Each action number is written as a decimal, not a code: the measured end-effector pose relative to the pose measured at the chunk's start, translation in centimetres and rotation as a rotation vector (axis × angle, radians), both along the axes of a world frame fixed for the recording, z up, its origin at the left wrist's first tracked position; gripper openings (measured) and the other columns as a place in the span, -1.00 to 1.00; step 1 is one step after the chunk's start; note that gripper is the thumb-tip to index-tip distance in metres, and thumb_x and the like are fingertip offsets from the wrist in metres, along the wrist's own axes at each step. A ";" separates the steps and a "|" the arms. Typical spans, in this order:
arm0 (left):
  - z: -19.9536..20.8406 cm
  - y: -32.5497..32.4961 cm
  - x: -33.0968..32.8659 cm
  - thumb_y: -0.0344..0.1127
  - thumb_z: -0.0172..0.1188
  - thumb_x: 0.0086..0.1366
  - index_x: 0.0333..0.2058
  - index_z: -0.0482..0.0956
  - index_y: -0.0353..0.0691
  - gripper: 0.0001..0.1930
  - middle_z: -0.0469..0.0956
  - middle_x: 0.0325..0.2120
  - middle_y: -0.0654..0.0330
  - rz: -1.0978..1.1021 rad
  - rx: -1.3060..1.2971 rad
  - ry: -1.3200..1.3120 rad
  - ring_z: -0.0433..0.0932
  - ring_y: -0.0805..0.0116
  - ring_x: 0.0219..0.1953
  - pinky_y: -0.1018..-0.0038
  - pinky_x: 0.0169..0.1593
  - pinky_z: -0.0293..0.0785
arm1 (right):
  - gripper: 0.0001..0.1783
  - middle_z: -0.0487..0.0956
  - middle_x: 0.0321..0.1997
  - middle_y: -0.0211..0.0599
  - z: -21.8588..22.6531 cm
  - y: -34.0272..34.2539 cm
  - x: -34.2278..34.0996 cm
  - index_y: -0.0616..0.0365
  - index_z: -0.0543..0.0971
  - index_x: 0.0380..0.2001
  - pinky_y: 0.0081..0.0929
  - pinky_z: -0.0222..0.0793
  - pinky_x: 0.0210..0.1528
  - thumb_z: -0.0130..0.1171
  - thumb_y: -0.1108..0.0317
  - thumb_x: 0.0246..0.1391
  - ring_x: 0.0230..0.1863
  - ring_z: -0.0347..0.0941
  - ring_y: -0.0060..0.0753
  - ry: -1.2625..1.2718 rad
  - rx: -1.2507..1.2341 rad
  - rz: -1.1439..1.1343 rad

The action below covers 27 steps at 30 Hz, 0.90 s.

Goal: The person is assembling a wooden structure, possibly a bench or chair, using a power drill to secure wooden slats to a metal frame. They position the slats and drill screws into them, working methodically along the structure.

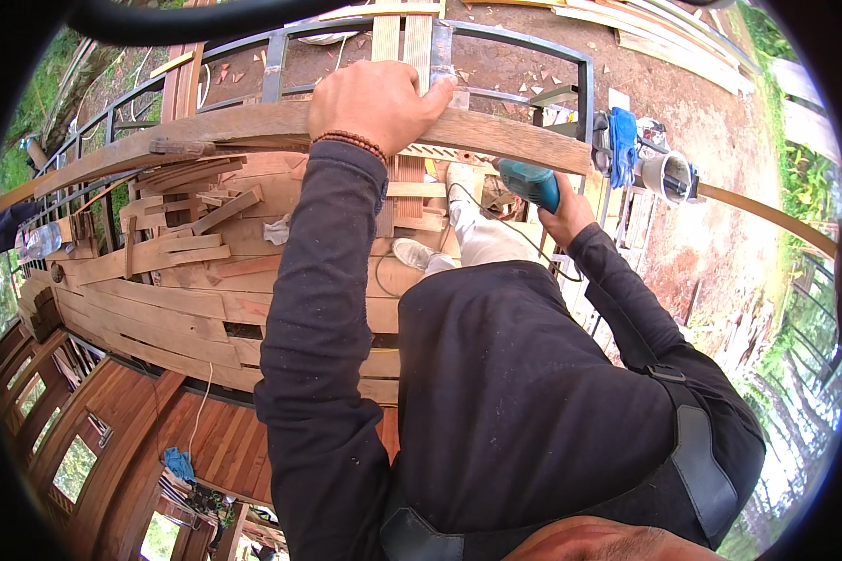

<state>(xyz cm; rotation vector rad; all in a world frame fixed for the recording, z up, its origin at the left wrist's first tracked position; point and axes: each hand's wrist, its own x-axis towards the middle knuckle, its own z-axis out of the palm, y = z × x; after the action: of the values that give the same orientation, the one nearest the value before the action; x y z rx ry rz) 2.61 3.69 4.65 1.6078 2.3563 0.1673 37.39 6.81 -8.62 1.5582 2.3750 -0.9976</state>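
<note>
A long, curved wooden rail (253,126) runs across the upper part of the view, along a dark metal railing frame (524,42). My left hand (379,105), with a beaded bracelet at its wrist, is closed over the top of this rail. In my right hand (568,213) is a teal power drill (529,183), held below the rail toward its right end. The drill's front end points left, close under the rail's lower edge. Whether its tip touches wood I cannot tell. The fingers of my left hand are partly hidden beyond the rail.
Wood offcuts (173,252) lie on the plank floor (173,309) at left, near a plastic bottle (42,241). A dark sleeve (7,231) shows at the far left edge. Blue gloves (622,145) and a white bucket (666,178) hang at right. A cord trails below the drill.
</note>
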 end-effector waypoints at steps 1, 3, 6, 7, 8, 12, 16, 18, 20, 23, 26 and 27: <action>-0.1 0.0 0.0 0.37 0.09 0.27 -0.44 0.79 -0.03 -0.41 0.71 -0.49 0.05 0.004 0.008 0.009 0.70 -0.02 -0.36 0.12 -0.25 0.59 | -0.19 0.62 -0.29 0.38 -0.3 0.0 0.1 0.11 0.22 0.33 0.17 0.50 -0.11 0.28 0.33 0.00 -0.21 0.58 0.48 0.007 0.001 0.003; -0.2 0.0 0.0 0.37 0.09 0.27 -0.46 0.78 -0.03 -0.41 0.70 -0.50 0.09 0.008 0.016 0.018 0.69 -0.01 -0.36 0.13 -0.26 0.57 | -0.19 0.62 -0.28 0.38 -0.4 0.0 0.1 0.11 0.22 0.33 0.17 0.50 -0.11 0.28 0.33 0.00 -0.21 0.57 0.48 0.012 0.003 0.006; -0.2 -0.1 0.1 0.37 0.09 0.27 -0.46 0.78 -0.02 -0.42 0.70 -0.49 0.08 0.010 0.017 0.016 0.69 -0.01 -0.36 0.12 -0.25 0.58 | -0.19 0.62 -0.28 0.39 -0.1 0.1 -0.2 0.12 0.22 0.33 0.16 0.51 -0.11 0.27 0.33 0.00 -0.21 0.57 0.48 0.007 0.002 0.009; -0.1 -0.1 0.1 0.37 0.09 0.27 -0.46 0.78 -0.02 -0.42 0.71 -0.49 0.08 0.011 0.017 0.016 0.69 -0.01 -0.35 0.12 -0.25 0.58 | -0.19 0.62 -0.28 0.39 -0.1 0.1 -0.3 0.12 0.21 0.33 0.16 0.51 -0.11 0.27 0.33 0.00 -0.21 0.57 0.48 0.007 -0.002 0.013; -0.1 -0.1 0.1 0.37 0.09 0.27 -0.45 0.79 -0.02 -0.42 0.71 -0.48 0.08 0.013 0.018 0.016 0.70 -0.02 -0.35 0.12 -0.24 0.58 | -0.19 0.62 -0.29 0.39 0.0 0.1 -0.4 0.13 0.20 0.33 0.16 0.51 -0.11 0.26 0.34 0.00 -0.22 0.57 0.48 0.008 -0.005 0.018; 0.0 -0.2 0.1 0.37 0.08 0.27 -0.41 0.80 -0.02 -0.41 0.72 -0.46 0.04 0.001 0.017 0.017 0.71 -0.03 -0.34 0.12 -0.22 0.60 | -0.20 0.65 -0.23 0.31 -0.2 0.9 -1.0 0.13 0.25 0.31 0.11 0.53 -0.05 0.27 0.37 -0.04 -0.17 0.61 0.40 -0.064 0.024 0.097; 0.5 -0.3 0.1 0.37 0.06 0.27 -0.36 0.81 -0.05 -0.39 0.73 -0.45 -0.02 -0.002 -0.012 -0.014 0.74 -0.04 -0.32 0.09 -0.20 0.62 | -0.38 0.60 -0.02 0.31 -0.6 2.9 -2.4 0.24 0.46 0.15 -0.02 0.51 0.10 0.27 0.36 -0.06 0.03 0.57 0.30 -0.060 0.107 0.219; 0.6 -0.3 0.2 0.37 0.06 0.27 -0.35 0.81 -0.05 -0.39 0.72 -0.45 -0.02 0.005 -0.028 -0.028 0.73 -0.05 -0.32 0.09 -0.19 0.62 | -0.43 0.58 0.04 0.31 1.4 3.6 -4.6 0.28 0.52 0.10 -0.06 0.50 0.13 0.27 0.36 -0.06 0.09 0.55 0.27 -0.215 0.100 0.298; 0.6 -0.4 0.2 0.37 0.06 0.26 -0.35 0.81 -0.06 -0.39 0.72 -0.45 -0.03 0.012 -0.057 -0.041 0.73 -0.06 -0.31 0.08 -0.19 0.62 | -0.51 0.60 0.02 0.27 1.9 3.7 -5.3 0.32 0.58 0.00 -0.08 0.50 0.13 0.27 0.36 -0.06 0.09 0.56 0.24 -0.237 0.145 0.346; 0.7 -0.4 0.2 0.37 0.06 0.26 -0.34 0.81 -0.08 -0.38 0.73 -0.42 -0.03 0.006 -0.038 -0.048 0.73 -0.06 -0.31 0.08 -0.19 0.63 | -0.52 0.61 0.01 0.25 1.8 3.6 -5.8 0.32 0.59 -0.02 -0.08 0.49 0.14 0.27 0.36 -0.07 0.08 0.57 0.22 -0.309 0.162 0.379; 0.2 -0.6 0.2 0.37 0.06 0.26 -0.33 0.81 -0.10 -0.37 0.73 -0.40 -0.04 -0.007 -0.012 -0.036 0.74 -0.04 -0.29 0.08 -0.19 0.63 | -0.53 0.62 -0.01 0.23 2.2 3.4 -6.1 0.31 0.60 -0.03 -0.06 0.47 0.16 0.26 0.37 -0.08 0.08 0.56 0.23 -0.319 0.166 0.394; 0.1 -0.6 0.2 0.38 0.06 0.26 -0.35 0.80 -0.08 -0.38 0.73 -0.41 -0.02 0.001 -0.002 -0.032 0.73 -0.06 -0.29 0.08 -0.18 0.62 | -0.53 0.61 -0.01 0.23 1.7 3.4 -5.8 0.30 0.60 -0.03 -0.05 0.46 0.17 0.27 0.38 -0.08 0.09 0.55 0.24 -0.305 0.177 0.397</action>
<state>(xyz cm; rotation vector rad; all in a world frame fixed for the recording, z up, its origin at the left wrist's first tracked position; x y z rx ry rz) 2.81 3.14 4.76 1.5920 2.3326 0.1896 31.58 10.25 -6.95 1.1163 2.4579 -0.4456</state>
